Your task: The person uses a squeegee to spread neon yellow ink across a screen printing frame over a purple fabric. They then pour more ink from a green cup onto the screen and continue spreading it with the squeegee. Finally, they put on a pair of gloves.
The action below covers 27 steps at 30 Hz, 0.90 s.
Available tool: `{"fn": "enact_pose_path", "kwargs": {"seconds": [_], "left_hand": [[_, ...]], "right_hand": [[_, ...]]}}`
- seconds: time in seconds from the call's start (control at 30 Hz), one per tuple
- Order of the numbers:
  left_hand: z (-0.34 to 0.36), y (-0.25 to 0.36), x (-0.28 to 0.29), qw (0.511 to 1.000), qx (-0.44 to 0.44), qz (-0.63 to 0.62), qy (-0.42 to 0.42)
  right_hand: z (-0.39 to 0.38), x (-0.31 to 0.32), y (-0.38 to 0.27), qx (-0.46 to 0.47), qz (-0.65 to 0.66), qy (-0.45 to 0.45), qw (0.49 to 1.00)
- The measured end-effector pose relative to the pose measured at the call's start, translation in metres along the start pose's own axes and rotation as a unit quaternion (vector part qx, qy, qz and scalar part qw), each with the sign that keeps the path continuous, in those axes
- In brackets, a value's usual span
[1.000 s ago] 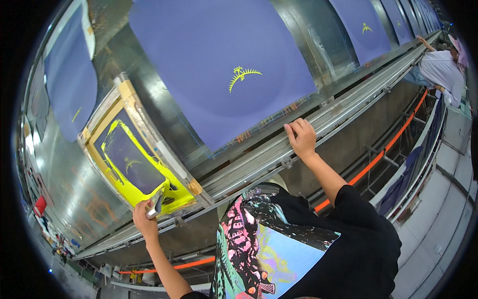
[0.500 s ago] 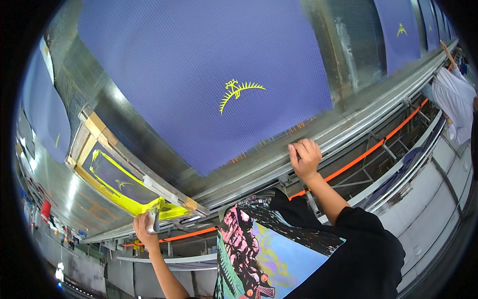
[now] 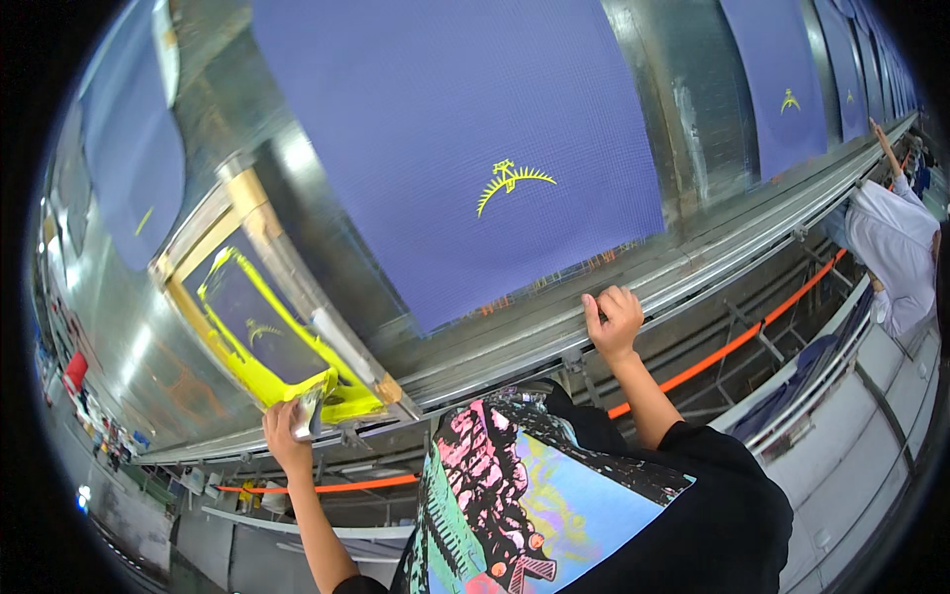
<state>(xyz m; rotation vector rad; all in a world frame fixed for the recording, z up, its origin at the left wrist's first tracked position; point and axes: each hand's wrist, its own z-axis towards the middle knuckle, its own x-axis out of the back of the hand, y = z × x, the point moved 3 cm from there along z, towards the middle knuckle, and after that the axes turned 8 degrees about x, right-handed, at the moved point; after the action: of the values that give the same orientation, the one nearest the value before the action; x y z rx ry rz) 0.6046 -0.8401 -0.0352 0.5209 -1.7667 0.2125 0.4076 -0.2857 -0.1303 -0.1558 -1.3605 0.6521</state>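
My left hand (image 3: 282, 426) is closed around a squeegee (image 3: 310, 414) with a silvery side and yellow ink along its edge. The squeegee stands at the near end of a screen-printing frame (image 3: 368, 351), where bright yellow ink (image 3: 358, 398) has pooled. Inside the frame, a dark mesh window (image 3: 259, 312) bordered by yellow ink shows a small arched emblem. My right hand (image 3: 616, 322) has its fingers curled at the metal rail on the table's near edge, with nothing visible in it. Ahead lies a blue textured fabric panel (image 3: 465, 89) bearing a yellow arched emblem (image 3: 510, 181).
More blue panels lie along the metal table, one on the left (image 3: 129, 148) and several on the right (image 3: 782, 69). A metal rail (image 3: 712, 259) edges the table, with an orange strip (image 3: 732, 342) below. Another person (image 3: 896, 238) stands at the far right, one arm over the table.
The view has tilted, so the frame and nearest panel appear farther right. My left hand still holds the squeegee at the frame's near end. My right hand stays by the rail.
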Motion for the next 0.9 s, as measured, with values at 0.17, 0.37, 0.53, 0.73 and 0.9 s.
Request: {"fn": "enact_pose_path", "kwargs": {"seconds": [0.17,0.37,0.53,0.73,0.9], "left_hand": [[-0.031,-0.011,-0.003,0.997,-0.007,-0.02,0.071],[-0.067,-0.023,-0.021,0.977,-0.029,-0.11,0.179],[-0.123,-0.03,-0.043,0.973,-0.039,-0.071,0.217],[-0.138,-0.052,-0.021,0.961,-0.112,-0.138,0.211],[-0.107,-0.085,0.027,0.893,-0.127,-0.338,0.268]], "right_hand": [[0.024,-0.016,-0.053,0.047,0.201,0.059,0.977],[0.083,-0.108,-0.28,0.041,0.429,-0.108,0.896],[0.083,-0.154,-0.335,0.0,0.38,-0.02,0.925],[0.118,-0.147,-0.31,-0.086,0.52,-0.075,0.846],[0.146,-0.093,-0.335,-0.11,0.552,-0.083,0.822]]}}
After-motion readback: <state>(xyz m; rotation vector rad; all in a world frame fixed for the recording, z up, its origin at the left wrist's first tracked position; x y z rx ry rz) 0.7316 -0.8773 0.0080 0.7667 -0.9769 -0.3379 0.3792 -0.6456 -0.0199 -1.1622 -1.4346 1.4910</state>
